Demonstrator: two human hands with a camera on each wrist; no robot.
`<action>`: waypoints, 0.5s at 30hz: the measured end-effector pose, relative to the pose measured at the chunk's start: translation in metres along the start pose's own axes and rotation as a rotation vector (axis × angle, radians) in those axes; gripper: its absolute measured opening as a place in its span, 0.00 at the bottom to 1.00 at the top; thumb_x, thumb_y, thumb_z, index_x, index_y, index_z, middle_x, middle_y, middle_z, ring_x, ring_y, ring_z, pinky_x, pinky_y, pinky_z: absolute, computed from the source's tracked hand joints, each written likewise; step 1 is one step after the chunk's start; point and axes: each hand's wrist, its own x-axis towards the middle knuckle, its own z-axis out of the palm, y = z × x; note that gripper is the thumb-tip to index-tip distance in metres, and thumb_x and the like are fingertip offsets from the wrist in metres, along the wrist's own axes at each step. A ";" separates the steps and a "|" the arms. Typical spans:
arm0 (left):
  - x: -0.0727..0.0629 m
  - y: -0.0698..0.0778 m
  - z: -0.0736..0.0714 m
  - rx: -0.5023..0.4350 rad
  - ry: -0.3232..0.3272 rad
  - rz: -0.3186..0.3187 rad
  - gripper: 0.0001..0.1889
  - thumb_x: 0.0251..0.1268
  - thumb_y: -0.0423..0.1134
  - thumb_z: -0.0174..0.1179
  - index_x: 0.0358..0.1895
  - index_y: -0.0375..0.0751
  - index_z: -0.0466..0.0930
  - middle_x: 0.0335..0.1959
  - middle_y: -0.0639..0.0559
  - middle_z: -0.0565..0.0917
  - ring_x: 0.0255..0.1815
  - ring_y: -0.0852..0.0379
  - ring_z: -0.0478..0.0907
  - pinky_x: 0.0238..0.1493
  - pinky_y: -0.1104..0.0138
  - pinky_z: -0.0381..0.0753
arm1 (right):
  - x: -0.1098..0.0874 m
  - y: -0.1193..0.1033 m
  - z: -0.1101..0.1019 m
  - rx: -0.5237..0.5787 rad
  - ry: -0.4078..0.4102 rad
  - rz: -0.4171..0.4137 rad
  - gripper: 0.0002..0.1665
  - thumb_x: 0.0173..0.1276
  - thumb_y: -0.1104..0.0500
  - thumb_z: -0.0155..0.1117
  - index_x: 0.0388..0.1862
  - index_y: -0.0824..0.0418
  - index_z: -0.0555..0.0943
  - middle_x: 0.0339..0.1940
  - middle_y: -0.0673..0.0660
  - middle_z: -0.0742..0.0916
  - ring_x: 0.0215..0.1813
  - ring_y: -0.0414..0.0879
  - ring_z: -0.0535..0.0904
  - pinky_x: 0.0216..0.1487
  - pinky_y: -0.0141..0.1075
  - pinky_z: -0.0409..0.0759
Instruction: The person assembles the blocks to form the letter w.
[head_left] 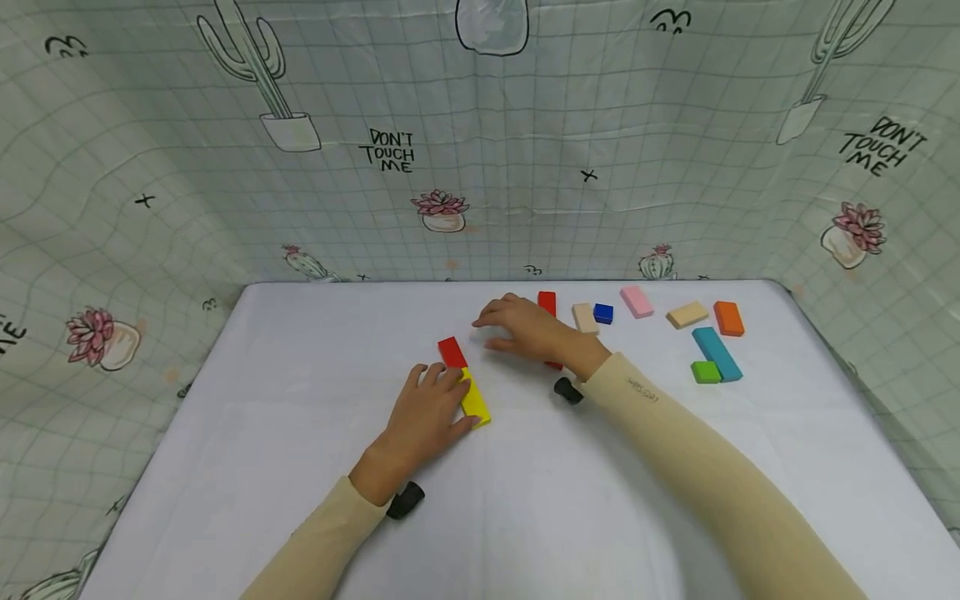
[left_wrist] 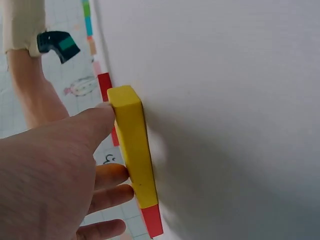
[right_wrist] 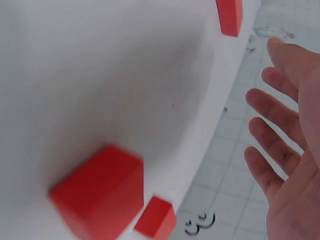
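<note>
My left hand lies over a yellow block, its thumb near one end and its fingertips along the same block. In the left wrist view the yellow block meets a red block end to end. That red block extends past my left fingers. My right hand is above the table, right of the joined blocks, fingers loosely spread and holding nothing. Red pieces show beyond and below the right wrist, partly hidden by it. The right wrist view shows a large red block near the camera.
At the back right lie a cream block, a blue cube, a pink block, a tan block, an orange block, a long teal block and a green block. A patterned cloth hangs behind the white table.
</note>
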 end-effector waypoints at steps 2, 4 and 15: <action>0.000 0.000 0.000 0.000 0.000 -0.003 0.30 0.68 0.60 0.70 0.66 0.45 0.84 0.67 0.47 0.81 0.70 0.44 0.71 0.76 0.45 0.66 | -0.007 0.003 -0.003 0.000 0.005 0.014 0.23 0.75 0.55 0.71 0.67 0.58 0.85 0.65 0.57 0.86 0.69 0.55 0.76 0.73 0.49 0.76; 0.001 0.000 0.000 0.003 0.003 -0.005 0.30 0.67 0.60 0.71 0.65 0.46 0.85 0.67 0.47 0.81 0.70 0.44 0.71 0.76 0.45 0.66 | -0.015 0.006 -0.007 -0.001 0.012 0.025 0.23 0.75 0.56 0.71 0.67 0.59 0.84 0.65 0.58 0.86 0.69 0.56 0.76 0.71 0.49 0.77; 0.005 -0.002 -0.004 -0.012 0.067 -0.015 0.28 0.66 0.56 0.73 0.64 0.45 0.85 0.64 0.48 0.83 0.68 0.44 0.74 0.74 0.46 0.68 | -0.056 0.023 -0.018 -0.016 0.053 0.096 0.24 0.75 0.56 0.71 0.66 0.62 0.84 0.65 0.61 0.86 0.69 0.59 0.76 0.74 0.56 0.73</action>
